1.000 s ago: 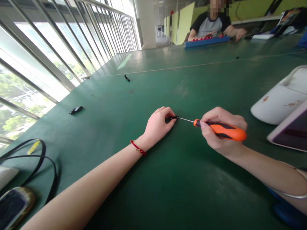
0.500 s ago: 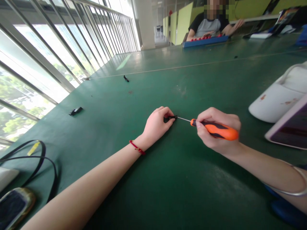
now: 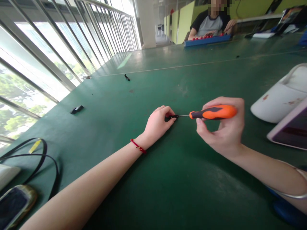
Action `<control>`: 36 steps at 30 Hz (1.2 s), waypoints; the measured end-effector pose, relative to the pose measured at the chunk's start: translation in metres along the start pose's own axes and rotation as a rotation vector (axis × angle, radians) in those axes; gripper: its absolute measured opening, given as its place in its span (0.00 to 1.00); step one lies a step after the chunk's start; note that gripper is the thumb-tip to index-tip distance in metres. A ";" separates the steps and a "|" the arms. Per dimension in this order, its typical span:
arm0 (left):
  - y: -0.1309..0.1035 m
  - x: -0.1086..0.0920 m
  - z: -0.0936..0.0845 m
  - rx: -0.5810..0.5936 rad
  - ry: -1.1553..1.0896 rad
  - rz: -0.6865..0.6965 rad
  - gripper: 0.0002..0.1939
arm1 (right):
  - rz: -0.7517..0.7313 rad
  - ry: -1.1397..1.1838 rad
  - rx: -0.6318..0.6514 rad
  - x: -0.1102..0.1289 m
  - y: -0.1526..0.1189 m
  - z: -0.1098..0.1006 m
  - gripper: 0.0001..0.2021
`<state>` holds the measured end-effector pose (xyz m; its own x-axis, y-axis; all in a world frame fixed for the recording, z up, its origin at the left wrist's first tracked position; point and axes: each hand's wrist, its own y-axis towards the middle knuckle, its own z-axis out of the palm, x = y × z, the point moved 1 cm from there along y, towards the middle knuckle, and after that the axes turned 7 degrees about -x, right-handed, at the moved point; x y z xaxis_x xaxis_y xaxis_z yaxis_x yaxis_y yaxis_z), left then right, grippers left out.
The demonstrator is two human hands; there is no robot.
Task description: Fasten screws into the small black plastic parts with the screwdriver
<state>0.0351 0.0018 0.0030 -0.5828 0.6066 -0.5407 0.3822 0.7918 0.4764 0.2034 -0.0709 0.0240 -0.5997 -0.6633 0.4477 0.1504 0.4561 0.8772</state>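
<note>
Thumb and fingers of my left hand (image 3: 159,123) pinch a small black part (image 3: 172,117) just above the green table (image 3: 153,86). My right hand (image 3: 223,134) holds an orange and black screwdriver (image 3: 216,112) by its handle, roughly level. The thin metal shaft points left, and its tip meets the right end of the black part. How the tip sits in the part is too small to tell. A red cord bracelet circles my left wrist.
Small black pieces (image 3: 77,110) (image 3: 127,77) lie left and farther back. Black cable (image 3: 45,150) and a phone-like device (image 3: 18,204) sit at lower left. A white container (image 3: 278,95) and tablet (image 3: 290,124) stand right. Across the table, a person (image 3: 211,24) sits behind a blue tray (image 3: 207,41).
The screwdriver's handle has risen and levelled out, and my right hand has turned with its fingers looser around it. My left hand has kept its hold. The other person's hand has come down toward the blue tray.
</note>
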 end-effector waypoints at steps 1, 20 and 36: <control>0.000 0.000 0.000 0.000 0.000 0.001 0.03 | 0.011 0.033 -0.002 -0.001 0.001 0.001 0.21; 0.003 0.006 -0.003 0.038 0.046 0.067 0.03 | -0.158 -0.066 0.037 -0.001 0.005 -0.001 0.17; 0.002 0.003 -0.005 0.047 0.047 0.045 0.04 | 0.004 -0.108 0.113 0.004 0.005 -0.001 0.08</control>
<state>0.0306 0.0051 0.0064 -0.5970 0.6389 -0.4853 0.4414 0.7666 0.4663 0.2022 -0.0715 0.0305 -0.6813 -0.5963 0.4246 0.0672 0.5266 0.8474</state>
